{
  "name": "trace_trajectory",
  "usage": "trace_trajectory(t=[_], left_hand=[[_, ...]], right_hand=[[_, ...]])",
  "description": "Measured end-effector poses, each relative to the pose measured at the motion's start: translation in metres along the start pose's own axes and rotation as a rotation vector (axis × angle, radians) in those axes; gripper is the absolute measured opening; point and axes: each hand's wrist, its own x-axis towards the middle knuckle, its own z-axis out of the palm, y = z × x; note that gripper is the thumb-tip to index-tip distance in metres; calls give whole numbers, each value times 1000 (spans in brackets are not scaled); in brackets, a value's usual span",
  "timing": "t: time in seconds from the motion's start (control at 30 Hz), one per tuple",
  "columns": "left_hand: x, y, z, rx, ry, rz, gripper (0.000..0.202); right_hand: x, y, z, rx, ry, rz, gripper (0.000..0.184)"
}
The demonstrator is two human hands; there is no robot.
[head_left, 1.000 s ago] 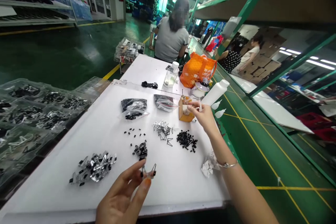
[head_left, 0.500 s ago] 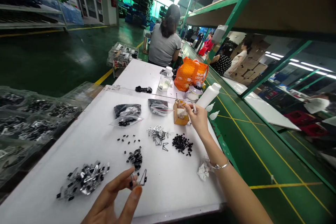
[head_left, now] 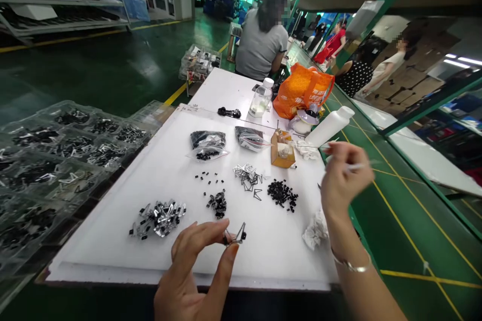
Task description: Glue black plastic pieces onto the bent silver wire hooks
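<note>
Between thumb and fingertips, my left hand (head_left: 203,266) pinches a bent metal wire clip (head_left: 240,234) with small black end pieces. My right hand (head_left: 346,175), blurred, is closed and raised over the table's right edge. A thin needle-like rod (head_left: 311,147) sticks out leftward from its fingers; a smeared white piece (head_left: 356,166) also shows in that hand. Beyond my left hand lie a pile of clips with black pieces (head_left: 161,218), a heap of small black pieces (head_left: 217,204), bare wire clips (head_left: 246,176) and more black pieces (head_left: 282,194).
A small wooden box (head_left: 282,155) stands near a white bottle (head_left: 331,125). Two plastic bags (head_left: 208,145) of black parts lie behind the piles. Crumpled tissue (head_left: 315,230) is at the right edge. Trays of parts (head_left: 75,160) are at left; a co-worker (head_left: 261,35) sits ahead.
My right hand has moved away from the wooden box, to the right and toward me, with the thin rod. My left hand still pinches the clip. The view has shifted.
</note>
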Motion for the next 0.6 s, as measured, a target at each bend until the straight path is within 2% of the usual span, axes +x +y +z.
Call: trace_trajectory(t=[0.07,0.17,0.23,0.37,0.6], left_hand=[[0,-4,-2,19,-66,123,28],[-2,-7,-2,28,-114,253,42],[-3,-7,-1,34,-118,297,44],[-5,-6,-1,62,-125,390,46],[-5,-4,-2,76,-128,402,47]], right_hand=[[-20,-31,-19,99,30,38,30],[-52,-68,-44,298,-170,179,29],[-68,-79,-53,397,-213,227,25],[-80,-78,-55,420,-204,277,22],[-82,-77,-51,485,-270,323,23]])
